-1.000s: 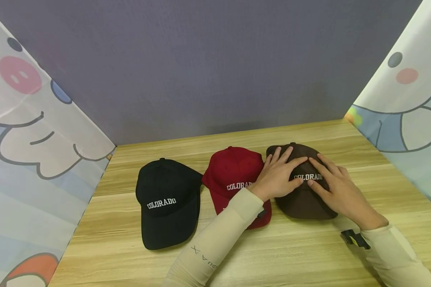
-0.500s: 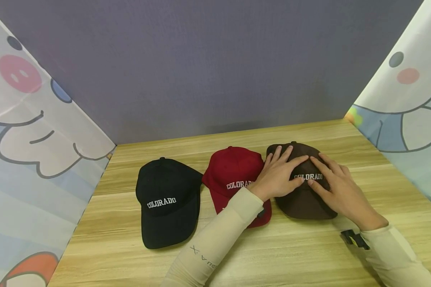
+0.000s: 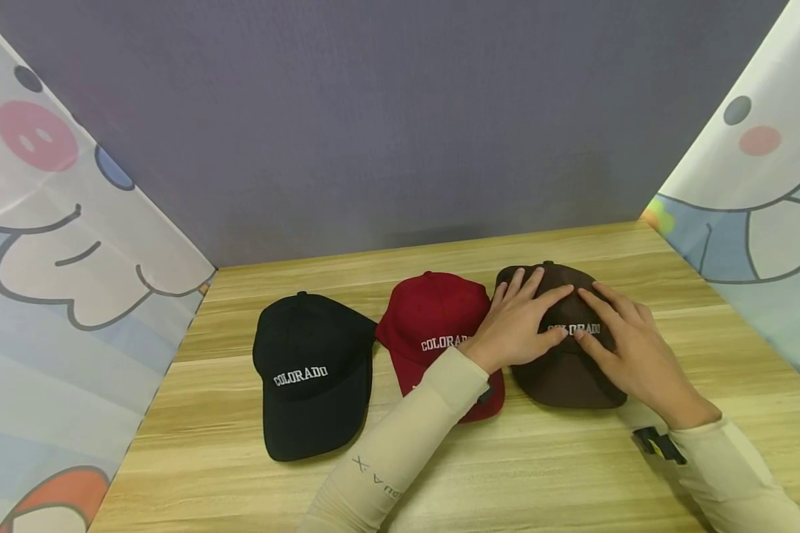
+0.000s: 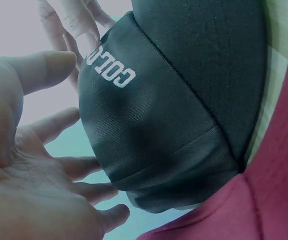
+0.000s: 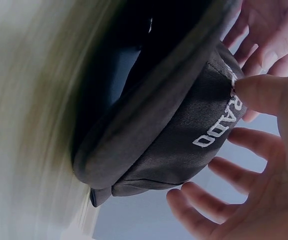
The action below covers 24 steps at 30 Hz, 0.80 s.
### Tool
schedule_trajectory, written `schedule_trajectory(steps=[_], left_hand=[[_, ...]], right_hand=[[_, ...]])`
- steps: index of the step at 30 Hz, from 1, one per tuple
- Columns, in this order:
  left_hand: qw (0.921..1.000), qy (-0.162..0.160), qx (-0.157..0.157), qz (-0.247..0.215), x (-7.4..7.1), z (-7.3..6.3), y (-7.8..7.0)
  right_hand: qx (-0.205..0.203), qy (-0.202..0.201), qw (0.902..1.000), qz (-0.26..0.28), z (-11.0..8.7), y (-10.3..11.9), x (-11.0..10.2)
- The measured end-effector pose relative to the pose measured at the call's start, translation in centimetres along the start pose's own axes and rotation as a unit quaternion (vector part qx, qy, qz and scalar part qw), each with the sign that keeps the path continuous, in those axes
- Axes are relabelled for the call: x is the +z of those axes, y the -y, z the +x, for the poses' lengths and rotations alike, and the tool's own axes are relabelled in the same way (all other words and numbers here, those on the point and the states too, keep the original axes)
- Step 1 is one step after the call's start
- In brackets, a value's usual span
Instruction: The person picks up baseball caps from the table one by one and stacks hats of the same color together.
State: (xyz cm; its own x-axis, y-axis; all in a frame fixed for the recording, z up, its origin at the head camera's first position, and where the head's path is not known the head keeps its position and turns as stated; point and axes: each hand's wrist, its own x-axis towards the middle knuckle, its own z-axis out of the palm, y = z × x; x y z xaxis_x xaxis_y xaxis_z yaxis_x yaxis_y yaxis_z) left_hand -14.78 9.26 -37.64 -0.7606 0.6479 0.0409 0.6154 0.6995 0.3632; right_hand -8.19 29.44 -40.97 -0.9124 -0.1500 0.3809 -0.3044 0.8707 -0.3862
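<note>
A dark brown baseball cap (image 3: pixel 567 385) with white COLORADO lettering lies at the right of the row, its brim toward me. My left hand (image 3: pixel 516 329) rests on the left side of its crown with fingers spread. On the opposite side, my right hand (image 3: pixel 630 344) touches the crown, also with fingers spread. Both thumbs lie near the lettering and partly cover it. In the left wrist view the fingertips meet the brown crown (image 4: pixel 144 110). The right wrist view shows the brim (image 5: pixel 149 120) edge-on, close to the table.
Left of the brown cap lies a red baseball cap (image 3: pixel 433 307), partly covered by my left forearm. Farther left is a black baseball cap (image 3: pixel 313 333), touching or nearly touching the red one. A grey wall (image 3: pixel 400 133) stands behind the wooden table (image 3: pixel 207 444), with cartoon-printed curtains (image 3: pixel 40 259) at both sides.
</note>
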Motion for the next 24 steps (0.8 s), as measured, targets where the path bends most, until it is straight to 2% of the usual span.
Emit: schedule_trajectory(steps=[13, 18, 24], left_hand=[[0.9995, -0.013, 0.011, -0.028, -0.9, -0.3, 0.1], [0.9985, -0.035, 0.021, -0.035, -2.1, -0.6, 0.1], [0.9969, -0.067, 0.018, -0.037, -3.7, -1.4, 0.3]], right_hand=[[-0.027, -0.046, 0.9983, 0.023, 0.3, 0.1, 0.3], [-0.040, -0.072, 0.9960, 0.033, 0.5, 0.0, 0.5], [-0.042, -0.078, 0.9953, 0.038, 0.6, -0.2, 0.7]])
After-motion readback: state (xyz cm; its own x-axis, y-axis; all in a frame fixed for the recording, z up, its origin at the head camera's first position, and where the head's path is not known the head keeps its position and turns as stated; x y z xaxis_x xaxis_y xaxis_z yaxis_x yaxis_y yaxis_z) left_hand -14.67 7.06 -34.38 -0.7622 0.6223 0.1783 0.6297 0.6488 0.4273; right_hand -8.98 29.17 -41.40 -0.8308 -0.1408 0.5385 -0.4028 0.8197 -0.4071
